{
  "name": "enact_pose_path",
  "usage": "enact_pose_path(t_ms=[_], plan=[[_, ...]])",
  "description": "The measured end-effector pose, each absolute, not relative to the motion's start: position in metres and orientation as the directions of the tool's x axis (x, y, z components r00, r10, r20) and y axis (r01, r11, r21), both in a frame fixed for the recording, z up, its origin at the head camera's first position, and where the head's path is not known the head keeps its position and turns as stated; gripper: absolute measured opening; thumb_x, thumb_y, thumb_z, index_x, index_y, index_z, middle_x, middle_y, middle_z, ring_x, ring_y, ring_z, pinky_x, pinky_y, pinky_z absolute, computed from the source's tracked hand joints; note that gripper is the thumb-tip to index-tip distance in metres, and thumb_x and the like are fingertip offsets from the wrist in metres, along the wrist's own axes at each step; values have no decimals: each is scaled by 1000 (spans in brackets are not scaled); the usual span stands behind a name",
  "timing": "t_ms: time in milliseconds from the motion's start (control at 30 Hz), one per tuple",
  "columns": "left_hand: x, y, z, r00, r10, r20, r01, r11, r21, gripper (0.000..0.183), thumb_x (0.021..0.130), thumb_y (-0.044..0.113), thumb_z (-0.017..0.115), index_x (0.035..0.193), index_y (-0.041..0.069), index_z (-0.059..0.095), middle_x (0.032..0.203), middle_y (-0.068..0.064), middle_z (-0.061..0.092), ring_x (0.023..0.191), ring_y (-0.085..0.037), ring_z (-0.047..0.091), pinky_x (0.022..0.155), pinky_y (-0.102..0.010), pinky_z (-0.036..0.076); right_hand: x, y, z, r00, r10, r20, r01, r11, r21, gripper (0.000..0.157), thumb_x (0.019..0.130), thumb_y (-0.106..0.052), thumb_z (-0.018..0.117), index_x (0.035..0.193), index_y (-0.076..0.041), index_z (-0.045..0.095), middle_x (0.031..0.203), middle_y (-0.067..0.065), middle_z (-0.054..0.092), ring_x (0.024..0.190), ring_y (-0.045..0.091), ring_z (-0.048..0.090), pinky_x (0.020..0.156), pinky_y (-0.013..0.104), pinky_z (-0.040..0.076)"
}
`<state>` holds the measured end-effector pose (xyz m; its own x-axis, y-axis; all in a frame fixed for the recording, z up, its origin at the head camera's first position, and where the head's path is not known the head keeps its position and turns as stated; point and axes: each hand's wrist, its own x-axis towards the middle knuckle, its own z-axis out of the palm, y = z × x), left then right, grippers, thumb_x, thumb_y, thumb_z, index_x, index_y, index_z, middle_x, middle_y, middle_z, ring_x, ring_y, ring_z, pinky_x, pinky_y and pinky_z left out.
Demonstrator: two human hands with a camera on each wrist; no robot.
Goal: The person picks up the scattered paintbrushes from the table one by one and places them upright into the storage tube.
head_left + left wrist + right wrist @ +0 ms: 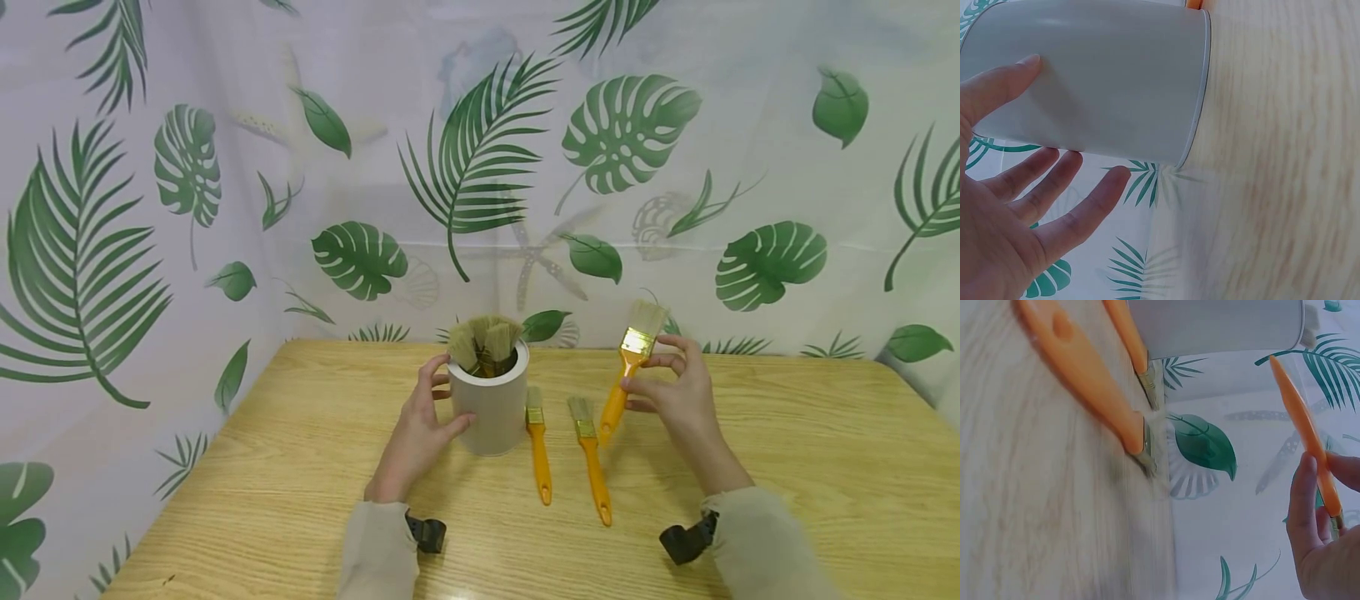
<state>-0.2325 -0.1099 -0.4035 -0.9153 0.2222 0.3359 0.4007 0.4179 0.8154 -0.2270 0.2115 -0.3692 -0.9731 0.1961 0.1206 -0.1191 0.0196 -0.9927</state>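
Observation:
A light grey cylindrical pot stands upright on the table, several paintbrushes in it with bristles up. My left hand holds the pot from its left side, thumb on the front and fingers around the side; in the left wrist view the pot fills the upper left. To the right, my right hand pinches a paintbrush by its orange handle, bristles up, tilted, above the table. Two more orange-handled paintbrushes lie between: one beside the pot, another further right.
The light wooden table runs back to a white cloth backdrop printed with green leaves. Another cloth wall stands on the left. Each wrist carries a black camera on a strap.

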Motion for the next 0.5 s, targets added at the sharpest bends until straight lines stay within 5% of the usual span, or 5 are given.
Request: enact_pose_path(t_ms=[500], plan=[[-232, -110, -402, -915, 224, 335, 401, 428, 810, 82, 89, 0, 76, 151, 15, 26, 142, -25, 49, 123, -45, 55, 97, -62, 48, -233, 188, -356, -900, 362, 241, -319, -173, -932, 64, 85, 24, 64, 128, -14, 34, 106, 11, 46, 70, 12, 68, 61, 30, 61]])
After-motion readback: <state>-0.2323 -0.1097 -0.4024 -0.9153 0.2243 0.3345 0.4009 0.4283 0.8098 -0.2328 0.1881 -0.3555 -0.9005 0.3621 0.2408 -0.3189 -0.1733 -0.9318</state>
